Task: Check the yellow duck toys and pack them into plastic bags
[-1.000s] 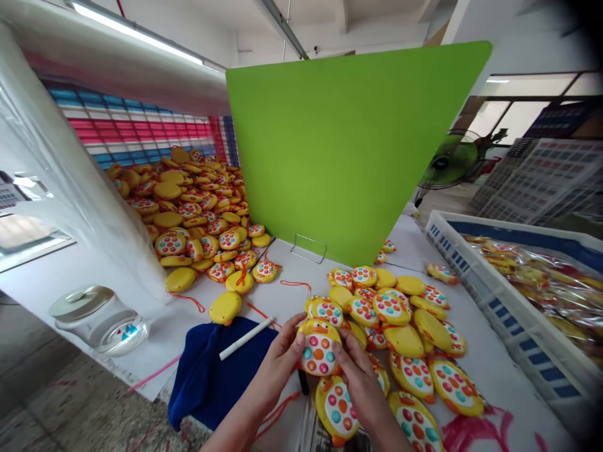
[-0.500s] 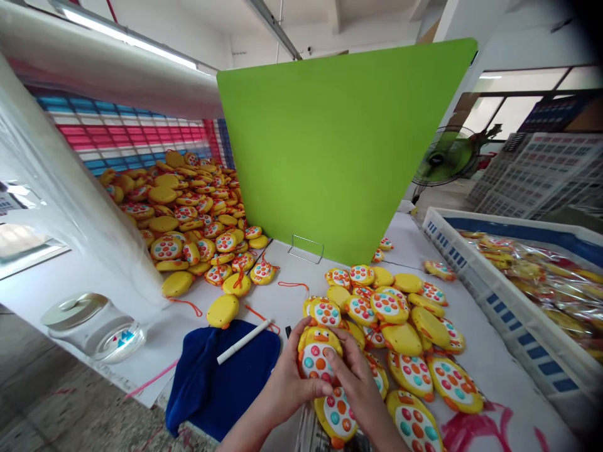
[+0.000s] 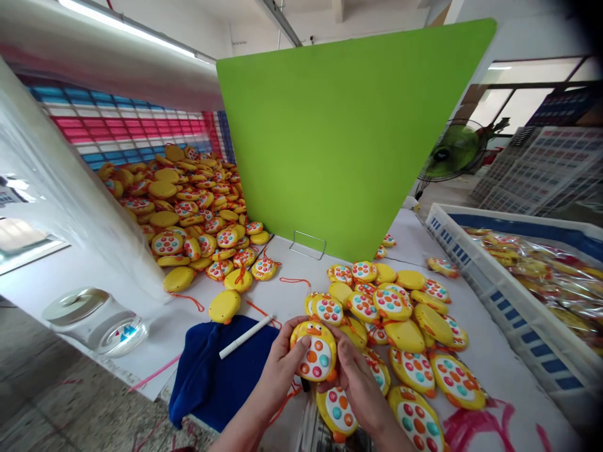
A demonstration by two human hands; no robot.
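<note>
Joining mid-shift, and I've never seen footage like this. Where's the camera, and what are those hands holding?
There is no machine here. The single camera sits on a person's head, looking forward and down, so the two bare hands at the bottom are that person's own. The left hand and right hand together hold one yellow duck toy with coloured buttons, face up, above the white table. More such toys lie in a cluster to the right and in a large pile at the left. A blue cloth with a white pen at its edge lies beside the left hand. A green board stands behind, and a white crate of bagged toys sits at the right.
</note>
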